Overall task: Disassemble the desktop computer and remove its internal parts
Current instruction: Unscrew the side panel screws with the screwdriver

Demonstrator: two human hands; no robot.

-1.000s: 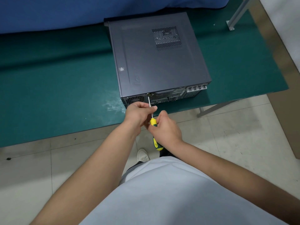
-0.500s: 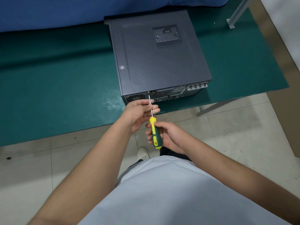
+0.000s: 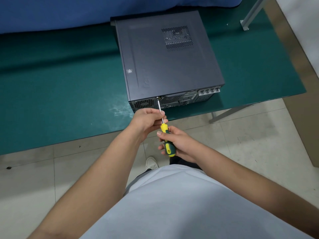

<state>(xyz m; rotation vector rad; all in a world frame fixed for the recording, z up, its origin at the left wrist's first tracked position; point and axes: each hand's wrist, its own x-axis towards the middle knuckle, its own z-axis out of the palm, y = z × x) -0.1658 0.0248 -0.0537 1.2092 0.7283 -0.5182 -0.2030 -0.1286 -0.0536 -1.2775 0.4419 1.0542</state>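
Head view: a person stands at a table and looks down at both hands.
Computer: the dark grey metal desktop computer case [image 3: 169, 57] lies flat on the green table mat [image 3: 60, 94], its back panel at the near edge.
Screwdriver: the yellow and green screwdriver [image 3: 166, 135] has its thin metal shaft tipped up, with the tip at the top edge of the back panel.
Left hand: the left hand [image 3: 146, 121] pinches the shaft between curled fingers.
Right hand: the right hand [image 3: 179, 144] wraps its fingers round the handle.
Floor: pale tiles and a white shoe [image 3: 151, 163] show below.
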